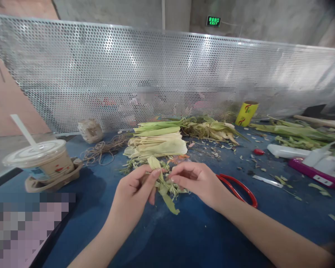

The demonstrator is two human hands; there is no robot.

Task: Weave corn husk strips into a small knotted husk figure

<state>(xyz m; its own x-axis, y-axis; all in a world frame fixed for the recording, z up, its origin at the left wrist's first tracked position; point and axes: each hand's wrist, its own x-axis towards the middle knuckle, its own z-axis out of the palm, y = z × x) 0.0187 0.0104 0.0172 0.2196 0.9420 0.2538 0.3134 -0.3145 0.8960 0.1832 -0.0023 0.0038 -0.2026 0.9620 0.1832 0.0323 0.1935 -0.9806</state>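
A small bundle of corn husk strips [164,185] sits low in the middle of the view, just above the blue desk [184,230], caught between both hands. Its upper end fans out as a pale leaf above the fingers, and a green tail hangs down below them toward the desk top. The left hand [136,190] closes its grip on the bundle from the left, thumb and fingertips pinching the husk at its waist; the right hand [197,182] meets it from the right, its fingertips pressed together on the same knot of strips, so the two grips nearly touch with the husk between them.

Just behind the hands lies a stack of flattened corn husks [156,143], pale yellow and green, and behind that a looser heap of husks [209,128] (more ragged and brownish). To the right of the right wrist, red-handled scissors [237,188] rest on the desk, partly hidden by the forearm. Left of the stack is a tangle of twine [104,149] and a small wrapped lump [91,130]. At the far left a lidded drink cup with a straw [40,158] stands in a cardboard holder. On the right are a yellow can [246,113], long green corn leaves [293,132] and a pink and white device [315,169]. A perforated metal screen [167,78] runs along the back of the desk.
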